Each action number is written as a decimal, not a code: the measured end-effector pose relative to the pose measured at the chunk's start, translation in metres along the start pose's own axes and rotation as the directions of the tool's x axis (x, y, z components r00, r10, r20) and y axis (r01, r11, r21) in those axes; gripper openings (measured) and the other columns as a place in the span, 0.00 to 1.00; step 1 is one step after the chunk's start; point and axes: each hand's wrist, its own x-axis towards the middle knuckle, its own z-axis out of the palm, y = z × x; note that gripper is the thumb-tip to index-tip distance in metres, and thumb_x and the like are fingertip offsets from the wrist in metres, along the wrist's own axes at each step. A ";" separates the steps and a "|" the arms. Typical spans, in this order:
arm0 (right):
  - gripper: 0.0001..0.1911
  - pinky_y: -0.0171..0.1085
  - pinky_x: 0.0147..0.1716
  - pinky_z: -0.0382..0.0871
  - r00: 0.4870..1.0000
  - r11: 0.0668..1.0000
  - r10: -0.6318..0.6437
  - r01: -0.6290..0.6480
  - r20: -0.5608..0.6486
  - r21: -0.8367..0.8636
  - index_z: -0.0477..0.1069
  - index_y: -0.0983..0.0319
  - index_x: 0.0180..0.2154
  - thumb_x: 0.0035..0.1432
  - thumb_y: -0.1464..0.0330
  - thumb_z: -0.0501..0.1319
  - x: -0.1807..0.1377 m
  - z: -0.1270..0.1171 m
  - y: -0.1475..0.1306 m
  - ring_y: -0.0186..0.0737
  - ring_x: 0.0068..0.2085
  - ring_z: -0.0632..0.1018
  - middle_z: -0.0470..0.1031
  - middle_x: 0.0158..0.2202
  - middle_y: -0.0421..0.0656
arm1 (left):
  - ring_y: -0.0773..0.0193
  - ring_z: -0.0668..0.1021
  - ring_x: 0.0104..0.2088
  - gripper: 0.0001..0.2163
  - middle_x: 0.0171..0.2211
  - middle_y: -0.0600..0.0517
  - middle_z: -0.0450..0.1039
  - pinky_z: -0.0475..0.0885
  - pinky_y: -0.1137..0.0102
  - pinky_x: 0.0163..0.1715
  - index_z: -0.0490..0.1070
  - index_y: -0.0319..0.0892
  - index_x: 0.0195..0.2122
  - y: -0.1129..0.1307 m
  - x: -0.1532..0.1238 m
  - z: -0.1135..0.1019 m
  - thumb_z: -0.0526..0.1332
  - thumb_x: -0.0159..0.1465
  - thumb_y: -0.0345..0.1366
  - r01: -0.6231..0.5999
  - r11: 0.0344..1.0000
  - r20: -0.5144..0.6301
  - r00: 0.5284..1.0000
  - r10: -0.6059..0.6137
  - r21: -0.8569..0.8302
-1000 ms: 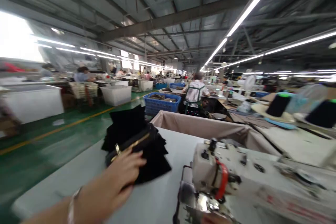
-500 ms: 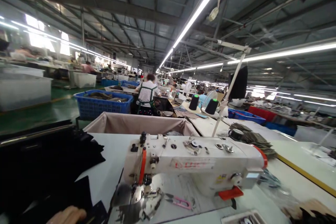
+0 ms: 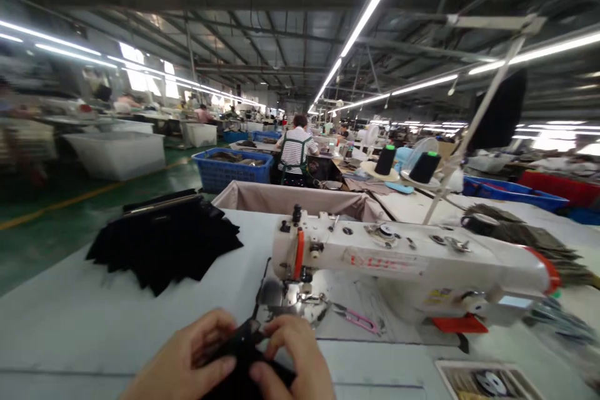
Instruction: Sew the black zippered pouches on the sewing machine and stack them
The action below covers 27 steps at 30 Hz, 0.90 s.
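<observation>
Between my two hands is a piece of black fabric (image 3: 239,362), held just in front of the sewing machine's needle area. My left hand (image 3: 187,356) grips its left side, thumb on top and fingers curled. My right hand (image 3: 293,356) pinches the right side near the upper edge. The fabric's lower part runs out of view. Beyond the hands stands a white sewing machine (image 3: 398,262) with an orange lever. Pink-handled thread snips (image 3: 359,319) lie on its bed. A fanned stack of black fabric pieces (image 3: 169,237) rests on the table to the left.
A fabric-lined bin (image 3: 300,197) stands behind the table, with a blue basket (image 3: 232,169) beyond it. A person in a striped top (image 3: 295,147) sits ahead, facing away. Black thread cones (image 3: 424,167) and a grey-green fabric stack (image 3: 529,240) are at right. A bobbin tray (image 3: 490,381) lies front right.
The view has swung left. One hand was by the black fabric at the lower left; now both hands hold a black piece before the machine.
</observation>
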 end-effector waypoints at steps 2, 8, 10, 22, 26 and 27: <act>0.13 0.35 0.46 0.69 0.999 0.999 0.028 -0.029 0.033 0.039 0.65 0.57 0.31 0.46 0.79 0.63 0.005 -0.014 -0.009 0.40 0.46 0.75 0.74 0.44 0.39 | 0.52 0.78 0.43 0.20 0.40 0.49 0.78 0.73 0.62 0.46 0.74 0.45 0.43 0.020 -0.008 0.003 0.68 0.55 0.51 0.029 0.984 0.081 0.997 -0.014 -0.176; 0.04 0.31 0.38 0.70 0.970 0.992 0.076 -0.096 0.232 0.079 0.69 0.57 0.31 0.58 0.66 0.61 0.012 -0.037 -0.019 0.37 0.38 0.77 0.76 0.37 0.39 | 0.51 0.79 0.42 0.19 0.40 0.46 0.79 0.73 0.63 0.44 0.76 0.39 0.44 0.038 -0.024 0.014 0.70 0.55 0.45 0.086 0.891 0.039 0.996 -0.077 -0.445; 0.06 0.31 0.37 0.68 0.968 0.983 0.135 -0.157 0.210 0.090 0.69 0.57 0.29 0.58 0.64 0.60 0.010 -0.037 -0.022 0.36 0.35 0.77 0.76 0.34 0.38 | 0.53 0.79 0.41 0.18 0.39 0.46 0.79 0.72 0.64 0.44 0.77 0.38 0.44 0.038 -0.028 0.016 0.70 0.57 0.43 0.072 0.876 0.018 0.997 -0.072 -0.477; 0.12 0.32 0.30 0.64 0.947 0.961 0.272 -0.275 0.169 -0.002 0.65 0.58 0.24 0.57 0.60 0.60 0.009 -0.034 -0.039 0.34 0.27 0.73 0.73 0.25 0.34 | 0.59 0.78 0.41 0.12 0.38 0.49 0.79 0.71 0.72 0.42 0.77 0.39 0.43 0.043 -0.031 0.019 0.68 0.58 0.36 0.048 0.966 -0.105 0.991 -0.077 -0.256; 0.12 0.32 0.29 0.64 0.953 0.962 0.271 -0.271 0.135 -0.020 0.65 0.57 0.24 0.56 0.61 0.60 0.011 -0.035 -0.041 0.35 0.27 0.74 0.73 0.26 0.35 | 0.62 0.78 0.36 0.14 0.36 0.49 0.80 0.71 0.74 0.36 0.77 0.38 0.44 0.040 -0.030 0.019 0.68 0.59 0.39 0.110 0.935 -0.091 0.985 -0.148 -0.337; 0.12 0.32 0.29 0.64 0.953 0.962 0.274 -0.273 0.131 -0.023 0.65 0.57 0.24 0.56 0.61 0.60 0.011 -0.035 -0.041 0.35 0.27 0.74 0.73 0.25 0.35 | 0.63 0.78 0.35 0.14 0.36 0.49 0.80 0.71 0.75 0.35 0.77 0.38 0.43 0.039 -0.030 0.020 0.69 0.59 0.40 0.114 0.923 -0.092 0.983 -0.158 -0.369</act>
